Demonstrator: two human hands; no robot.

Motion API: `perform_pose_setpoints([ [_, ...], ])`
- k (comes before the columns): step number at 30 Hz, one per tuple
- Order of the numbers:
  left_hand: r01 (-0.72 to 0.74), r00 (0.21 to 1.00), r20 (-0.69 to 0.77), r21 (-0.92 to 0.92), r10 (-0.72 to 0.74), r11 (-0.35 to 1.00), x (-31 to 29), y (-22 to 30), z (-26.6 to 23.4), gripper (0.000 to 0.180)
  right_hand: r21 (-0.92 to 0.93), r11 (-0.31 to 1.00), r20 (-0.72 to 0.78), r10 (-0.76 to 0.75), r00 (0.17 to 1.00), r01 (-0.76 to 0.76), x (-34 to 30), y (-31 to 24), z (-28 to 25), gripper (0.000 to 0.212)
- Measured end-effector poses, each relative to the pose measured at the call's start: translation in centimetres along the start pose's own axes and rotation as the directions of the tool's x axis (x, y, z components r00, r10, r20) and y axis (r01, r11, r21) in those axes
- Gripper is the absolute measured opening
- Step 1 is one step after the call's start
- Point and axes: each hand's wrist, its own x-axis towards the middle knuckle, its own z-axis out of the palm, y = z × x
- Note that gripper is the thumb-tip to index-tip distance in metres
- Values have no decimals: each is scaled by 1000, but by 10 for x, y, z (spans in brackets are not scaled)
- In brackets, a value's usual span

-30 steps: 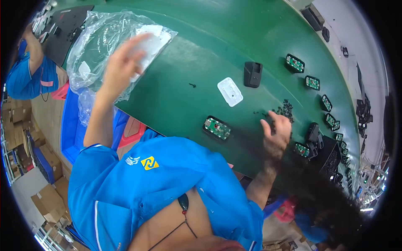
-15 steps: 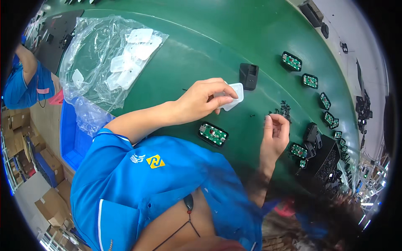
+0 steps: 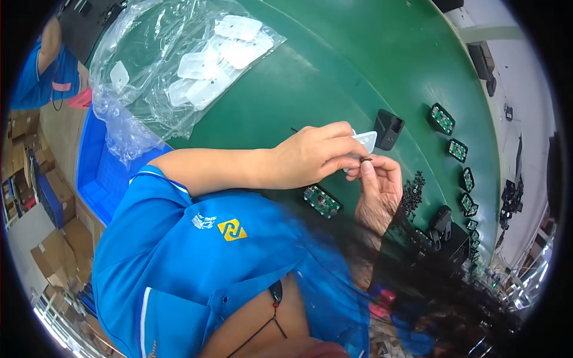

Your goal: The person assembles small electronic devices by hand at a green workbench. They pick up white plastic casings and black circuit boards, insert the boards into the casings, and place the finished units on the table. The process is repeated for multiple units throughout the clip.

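Below the left hand [image 3: 319, 153] sits a yellow emblem [image 3: 231, 230].

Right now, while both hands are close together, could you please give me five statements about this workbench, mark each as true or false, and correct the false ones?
1. The fingertips of the left hand and right hand come together at a small dark part. True.
2. A yellow bin is below the clear plastic bag. False: a blue plastic bin is there.
3. The green circuit board sits in a black case. True.
4. A coil of wire lies right of the right hand. False: a pile of small black parts lies there.
5. The black plastic housing is in neither hand. True.
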Motion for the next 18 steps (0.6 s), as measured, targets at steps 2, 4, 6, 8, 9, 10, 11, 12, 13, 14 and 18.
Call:
perform_pose_setpoints([
  [2,-5,1000,-1,48,5,999,0,0,-1,22,-40,999,3,-28,1000,28,0,1,3,13],
  [4,-24,1000,16,84,23,996,-1,-2,2,20,-110,992,-32,-66,997,62,-3,1,8,15],
  [6,-26,1000,19,67,24,997,0,-2,1,15,-127,991,-13,-51,999,49,-4,1,8,17],
  [8,38,999,21,-17,-37,999,0,-2,-2,13,-167,985,53,-35,998,43,-1,1,3,18],
  [9,132,991,48,-83,-128,988,-1,-1,-5,11,-205,975,48,-77,996,85,0,0,7,14],
  [10,224,974,77,-147,-215,963,-2,1,-9,9,-352,918,110,-153,982,183,3,-1,7,13],
  [11,311,946,165,-219,-279,925,3,3,-9,7,-491,829,129,-234,964,267,0,-3,3,12],
  [12,400,907,256,-278,-334,873,7,6,-10,5,-616,712,161,-304,939,336,-3,-4,0,11],
  [13,436,883,326,-295,-339,850,12,9,-11,4,-669,639,140,-394,908,380,-5,-4,0,12],
  [14,441,877,348,-303,-333,845,11,9,-13,4,-707,546,226,-428,875,449,-3,-9,1,14],
  [18,474,857,379,-314,-349,822,9,9,-15,7,-720,259,489,-470,735,644,7,-14,-11,18],
])
